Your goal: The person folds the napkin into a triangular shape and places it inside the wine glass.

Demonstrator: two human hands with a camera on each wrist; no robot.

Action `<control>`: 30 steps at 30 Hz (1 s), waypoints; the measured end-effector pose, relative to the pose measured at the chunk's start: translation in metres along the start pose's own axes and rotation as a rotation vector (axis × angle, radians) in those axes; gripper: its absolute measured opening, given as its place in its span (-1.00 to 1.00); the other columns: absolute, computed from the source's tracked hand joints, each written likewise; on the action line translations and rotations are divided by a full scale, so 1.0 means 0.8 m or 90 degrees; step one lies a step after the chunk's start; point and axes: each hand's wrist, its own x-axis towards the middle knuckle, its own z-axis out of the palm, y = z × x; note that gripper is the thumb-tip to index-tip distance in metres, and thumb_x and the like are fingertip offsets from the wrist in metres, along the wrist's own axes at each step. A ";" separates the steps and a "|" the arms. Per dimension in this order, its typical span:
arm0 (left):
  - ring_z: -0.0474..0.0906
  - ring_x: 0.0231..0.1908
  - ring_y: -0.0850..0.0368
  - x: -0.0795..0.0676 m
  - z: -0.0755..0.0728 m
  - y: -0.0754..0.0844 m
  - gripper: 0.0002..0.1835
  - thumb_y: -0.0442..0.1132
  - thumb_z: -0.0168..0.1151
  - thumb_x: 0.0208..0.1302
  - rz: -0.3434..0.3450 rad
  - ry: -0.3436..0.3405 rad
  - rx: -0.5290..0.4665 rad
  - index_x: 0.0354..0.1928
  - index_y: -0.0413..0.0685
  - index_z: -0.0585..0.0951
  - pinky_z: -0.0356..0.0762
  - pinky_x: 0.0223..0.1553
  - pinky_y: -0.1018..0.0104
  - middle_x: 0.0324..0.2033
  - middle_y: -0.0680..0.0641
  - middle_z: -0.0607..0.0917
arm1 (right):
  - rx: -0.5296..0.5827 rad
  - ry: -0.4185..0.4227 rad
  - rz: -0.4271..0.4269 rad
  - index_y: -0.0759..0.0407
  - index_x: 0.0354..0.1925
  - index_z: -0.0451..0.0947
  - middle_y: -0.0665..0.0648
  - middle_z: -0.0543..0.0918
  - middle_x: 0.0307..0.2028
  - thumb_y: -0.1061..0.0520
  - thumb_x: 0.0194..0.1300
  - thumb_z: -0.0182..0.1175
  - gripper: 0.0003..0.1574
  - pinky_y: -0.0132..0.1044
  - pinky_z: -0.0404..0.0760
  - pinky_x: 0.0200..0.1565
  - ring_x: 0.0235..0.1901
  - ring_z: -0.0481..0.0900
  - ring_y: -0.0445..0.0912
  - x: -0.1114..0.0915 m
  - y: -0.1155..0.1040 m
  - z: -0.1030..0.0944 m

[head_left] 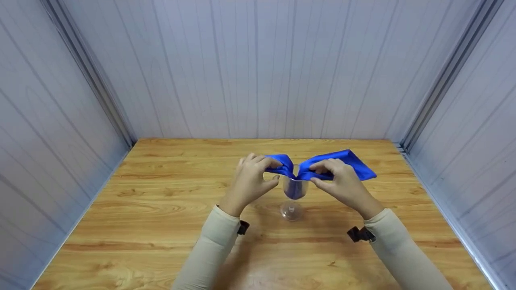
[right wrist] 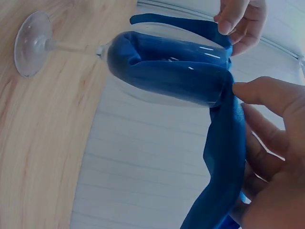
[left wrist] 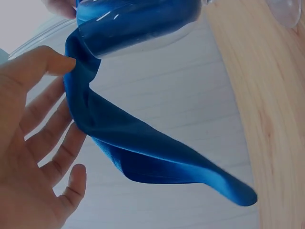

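A clear stemmed wine glass (head_left: 295,188) stands upright on the table, with the middle of a shiny blue cloth napkin (right wrist: 167,67) tucked into its bowl. Both ends of the napkin come out over the rim, one to each side. Left of the rim, my left hand (head_left: 254,177) pinches the shorter-looking end between thumb and fingers. My right hand (head_left: 340,181) pinches the other end close to the rim, and a wide flap of it spreads out beyond the fingers. In the left wrist view the left end (left wrist: 147,143) hangs down, folded and tapering. Some fingertips are hidden behind the cloth.
The wood-grain table (head_left: 161,209) extends around the glass. Pale panelled walls (head_left: 258,72) rise at the back and on both sides. The glass's round foot (head_left: 291,211) rests on the table between the two forearms. A dark strap device (head_left: 360,234) sits at the right wrist.
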 end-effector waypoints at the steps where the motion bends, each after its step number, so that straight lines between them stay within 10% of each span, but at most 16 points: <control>1: 0.48 -0.22 0.15 0.000 0.001 0.001 -0.77 -0.18 0.46 0.12 0.003 -0.002 0.005 -0.14 0.09 0.73 0.35 -0.17 0.15 -0.18 0.14 0.74 | 0.000 0.000 0.006 0.14 -0.10 0.70 -0.03 0.67 -0.23 0.20 0.24 0.42 -0.77 -0.21 0.59 -0.15 -0.19 0.57 -0.14 0.000 0.001 0.001; 22: 0.49 -0.26 0.22 -0.002 0.017 0.012 -0.90 -0.17 0.48 0.16 0.060 -0.034 -0.057 -0.32 0.15 0.70 0.32 -0.23 0.18 -0.37 0.21 0.66 | 0.038 0.030 -0.077 0.07 -0.43 0.70 -0.09 0.59 -0.36 0.43 0.13 0.35 -0.74 -0.13 0.38 -0.11 -0.28 0.48 -0.13 -0.003 0.010 0.019; 30: 0.45 -0.33 0.27 -0.003 0.024 0.017 -0.79 0.08 0.42 0.24 0.024 -0.022 -0.037 -0.25 0.17 0.70 0.28 -0.21 0.21 -0.40 0.24 0.65 | 0.028 0.027 -0.027 0.15 -0.21 0.57 -0.04 0.58 -0.30 0.21 0.19 0.47 -0.74 -0.23 0.57 -0.25 -0.31 0.52 -0.18 -0.004 0.004 0.027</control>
